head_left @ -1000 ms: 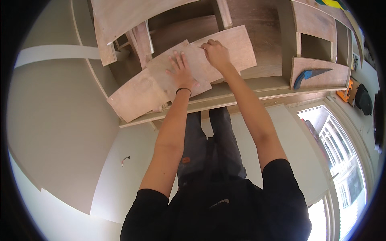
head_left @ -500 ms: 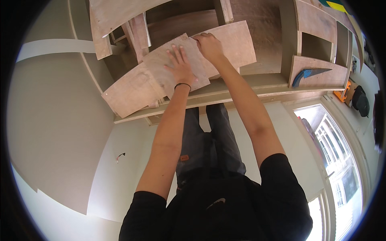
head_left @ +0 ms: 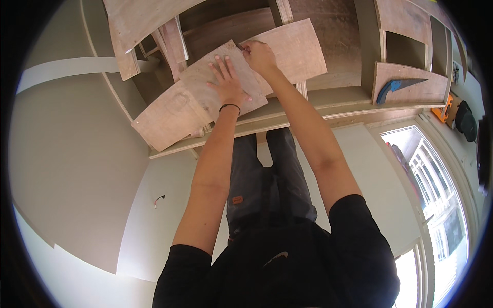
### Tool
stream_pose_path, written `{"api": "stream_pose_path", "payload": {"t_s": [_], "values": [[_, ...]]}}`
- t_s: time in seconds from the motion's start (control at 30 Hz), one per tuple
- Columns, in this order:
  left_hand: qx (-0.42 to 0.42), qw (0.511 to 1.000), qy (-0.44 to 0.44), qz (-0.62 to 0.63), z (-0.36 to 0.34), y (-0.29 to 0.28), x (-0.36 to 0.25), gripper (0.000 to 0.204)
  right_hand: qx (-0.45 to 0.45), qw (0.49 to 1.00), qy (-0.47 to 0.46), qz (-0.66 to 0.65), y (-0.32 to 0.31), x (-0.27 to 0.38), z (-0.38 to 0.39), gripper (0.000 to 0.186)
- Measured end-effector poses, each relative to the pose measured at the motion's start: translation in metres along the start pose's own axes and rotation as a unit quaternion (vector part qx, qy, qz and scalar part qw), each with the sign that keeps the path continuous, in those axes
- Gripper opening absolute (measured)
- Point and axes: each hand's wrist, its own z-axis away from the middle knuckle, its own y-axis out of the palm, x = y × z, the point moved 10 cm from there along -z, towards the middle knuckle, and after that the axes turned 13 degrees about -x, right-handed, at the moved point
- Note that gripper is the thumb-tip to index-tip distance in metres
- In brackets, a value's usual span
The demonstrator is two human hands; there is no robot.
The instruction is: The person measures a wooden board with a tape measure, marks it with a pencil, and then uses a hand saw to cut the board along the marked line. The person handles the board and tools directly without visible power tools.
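Observation:
A small squarish plywood piece [head_left: 200,84] lies at an angle across a longer plywood board [head_left: 292,51]. My left hand [head_left: 228,84] is spread flat on the small piece, fingers apart, with a dark band round the wrist. By the right-hand edge of that piece, near its far corner, my right hand [head_left: 260,56] is closed in a pinch. Something small and dark shows at its fingertips, too hidden to name. The long board rests across an open wooden cabinet frame [head_left: 328,105], sticking out to both sides of the small piece.
A handsaw [head_left: 395,90] with a blue handle lies on a plywood panel at the right. Another plywood sheet [head_left: 146,23] covers the frame's far left. Open compartments [head_left: 226,31] lie beyond the board. A window [head_left: 436,200] stands at the lower right.
The whole view has shifted slightly. My right hand has turned a little, still pinched at the small piece's edge. My left hand stays flat on the plywood.

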Motion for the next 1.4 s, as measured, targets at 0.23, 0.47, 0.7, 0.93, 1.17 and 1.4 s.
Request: {"api": "stream_pose_path", "payload": {"t_s": [0.23,0.47,0.7,0.93,1.17,1.4], "values": [[0.004,1.000,-0.003,-0.003,0.000,0.002,0.001,0.151,0.006,0.998,-0.048,0.047,-0.001,0.016,0.001,0.020],[0.000,1.000,-0.010,0.007,-0.003,0.007,0.004,0.157,0.032,0.996,-0.018,0.082,0.008,0.012,0.002,0.020],[0.005,1.000,-0.008,0.003,-0.003,0.010,0.004,0.157,-0.004,0.993,-0.048,0.110,0.001,0.000,0.015,0.030],[0.006,1.000,-0.010,0.017,-0.003,0.008,0.003,0.157,-0.055,0.983,-0.069,0.161,-0.008,0.001,0.017,0.026],[0.017,1.000,-0.004,0.008,-0.001,0.002,0.001,0.151,-0.092,0.987,-0.005,0.133,-0.020,0.003,0.011,0.016],[0.021,1.000,-0.003,0.001,-0.001,0.000,0.001,0.150,-0.116,0.993,0.025,-0.013,-0.009,0.006,0.008,0.014]]}}
